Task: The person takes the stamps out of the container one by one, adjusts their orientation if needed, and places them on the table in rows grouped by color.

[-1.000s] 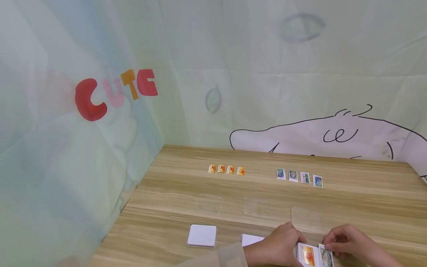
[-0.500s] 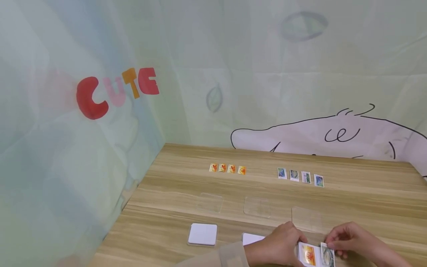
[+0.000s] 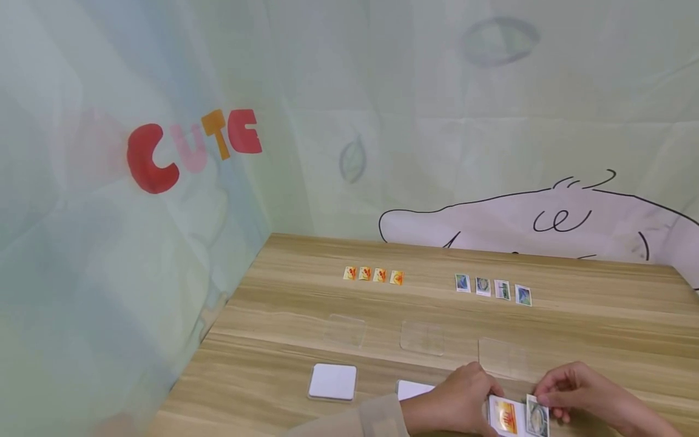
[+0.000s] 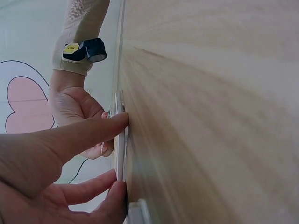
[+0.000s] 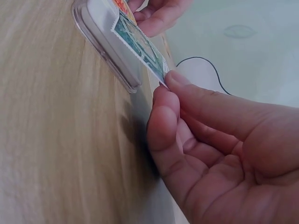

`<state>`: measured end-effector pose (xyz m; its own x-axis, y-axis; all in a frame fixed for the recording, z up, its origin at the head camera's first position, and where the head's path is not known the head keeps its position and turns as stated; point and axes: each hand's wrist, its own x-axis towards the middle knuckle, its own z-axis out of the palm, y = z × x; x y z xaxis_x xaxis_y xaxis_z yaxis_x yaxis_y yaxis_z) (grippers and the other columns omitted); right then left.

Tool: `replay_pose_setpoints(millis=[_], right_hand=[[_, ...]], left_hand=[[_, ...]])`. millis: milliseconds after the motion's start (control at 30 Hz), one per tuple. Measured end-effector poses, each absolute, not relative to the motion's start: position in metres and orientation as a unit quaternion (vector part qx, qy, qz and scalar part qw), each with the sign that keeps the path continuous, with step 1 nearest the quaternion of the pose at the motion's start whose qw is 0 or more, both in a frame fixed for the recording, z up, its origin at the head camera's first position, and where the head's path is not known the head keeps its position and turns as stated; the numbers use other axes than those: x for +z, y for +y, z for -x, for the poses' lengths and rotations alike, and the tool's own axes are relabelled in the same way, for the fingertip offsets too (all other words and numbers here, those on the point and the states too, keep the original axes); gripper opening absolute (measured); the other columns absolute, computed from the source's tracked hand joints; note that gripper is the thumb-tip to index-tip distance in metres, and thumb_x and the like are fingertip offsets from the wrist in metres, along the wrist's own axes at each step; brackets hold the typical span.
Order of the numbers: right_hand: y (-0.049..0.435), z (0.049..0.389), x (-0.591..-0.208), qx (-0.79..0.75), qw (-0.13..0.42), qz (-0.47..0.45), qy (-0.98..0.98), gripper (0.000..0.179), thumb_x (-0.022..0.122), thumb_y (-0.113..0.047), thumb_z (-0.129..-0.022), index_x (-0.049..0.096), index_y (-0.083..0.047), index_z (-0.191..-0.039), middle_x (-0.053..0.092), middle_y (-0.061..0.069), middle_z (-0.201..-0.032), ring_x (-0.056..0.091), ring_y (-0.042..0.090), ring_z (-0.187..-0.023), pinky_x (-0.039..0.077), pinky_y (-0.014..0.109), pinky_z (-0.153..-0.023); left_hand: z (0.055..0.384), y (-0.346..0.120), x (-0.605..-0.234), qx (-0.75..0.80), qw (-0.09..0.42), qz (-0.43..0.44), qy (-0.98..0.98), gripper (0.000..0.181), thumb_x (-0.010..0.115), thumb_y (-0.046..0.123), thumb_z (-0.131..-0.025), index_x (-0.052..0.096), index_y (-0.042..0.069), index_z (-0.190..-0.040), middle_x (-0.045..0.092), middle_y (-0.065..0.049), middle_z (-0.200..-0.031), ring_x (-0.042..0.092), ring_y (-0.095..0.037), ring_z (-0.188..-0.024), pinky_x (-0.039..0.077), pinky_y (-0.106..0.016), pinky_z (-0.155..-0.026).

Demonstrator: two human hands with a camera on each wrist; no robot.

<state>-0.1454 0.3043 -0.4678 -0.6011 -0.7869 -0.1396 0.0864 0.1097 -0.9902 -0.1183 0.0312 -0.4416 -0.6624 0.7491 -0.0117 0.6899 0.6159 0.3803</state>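
My left hand (image 3: 459, 397) grips a clear plastic case holding white card (image 3: 520, 419) by its opposite edges, at the bottom right of the head view. An orange stamp (image 3: 505, 417) lies on the white surface. Between thumb and forefinger, my right hand (image 3: 584, 391) pinches the corner of a green stamp (image 3: 537, 417). In the right wrist view this green stamp (image 5: 140, 44) has toothed edges and lies tilted over the end of the case (image 5: 100, 37). From the left wrist, the case shows edge-on between thumb (image 4: 105, 127) and fingers.
Farther back on the wooden table (image 3: 284, 285) are a row of orange stamps (image 3: 380, 275) and a row of blue-green stamps (image 3: 483, 287). Three clear lids (image 3: 422, 338) lie before them. White-filled cases (image 3: 332, 382) sit left of my left hand, one partly covered by the arm.
The head view has shifted slightly. The pinched green stamp and my right hand have moved a little to the right and up in the view. My left hand stays at the case.
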Motion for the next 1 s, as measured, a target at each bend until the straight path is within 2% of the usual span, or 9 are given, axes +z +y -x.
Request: replay_pose_setpoints(millis=[300, 633, 1000], right_hand=[[0.3053, 0.1465, -0.4682, -0.619, 0.366, 0.268, 0.642, 0.019, 0.048, 0.005, -0.101, 0.062, 0.018, -0.107, 0.069, -0.004, -0.086, 0.062, 0.003, -0.074, 0.051, 0.018, -0.063], [0.3043, 0.1475, -0.4643, -0.623, 0.382, 0.257, 0.633, 0.02, 0.05, 0.002, -0.101, 0.065, 0.013, -0.108, 0.07, -0.003, -0.088, 0.062, 0.003, -0.075, 0.051, 0.017, -0.065], [0.3069, 0.1488, -0.4632, -0.625, 0.391, 0.253, 0.626, 0.021, 0.05, 0.001, -0.102, 0.062, 0.016, -0.109, 0.07, -0.001, -0.089, 0.062, 0.004, -0.076, 0.051, 0.017, -0.066]], left_hand=[[0.1184, 0.0308, -0.4415, 0.178, 0.083, -0.406, 0.893, 0.05, 0.092, 0.037, -0.068, 0.076, 0.016, -0.11, 0.065, 0.018, -0.088, 0.042, 0.006, -0.082, 0.032, -0.007, -0.075], [0.1181, 0.0304, -0.4405, 0.18, 0.083, -0.408, 0.891, 0.05, 0.093, 0.037, -0.067, 0.076, 0.016, -0.109, 0.065, 0.017, -0.088, 0.042, 0.006, -0.083, 0.032, -0.007, -0.075], [0.1179, 0.0296, -0.4406, 0.181, 0.083, -0.409, 0.89, 0.049, 0.093, 0.037, -0.067, 0.076, 0.016, -0.109, 0.064, 0.017, -0.086, 0.041, 0.006, -0.082, 0.031, -0.007, -0.074]])
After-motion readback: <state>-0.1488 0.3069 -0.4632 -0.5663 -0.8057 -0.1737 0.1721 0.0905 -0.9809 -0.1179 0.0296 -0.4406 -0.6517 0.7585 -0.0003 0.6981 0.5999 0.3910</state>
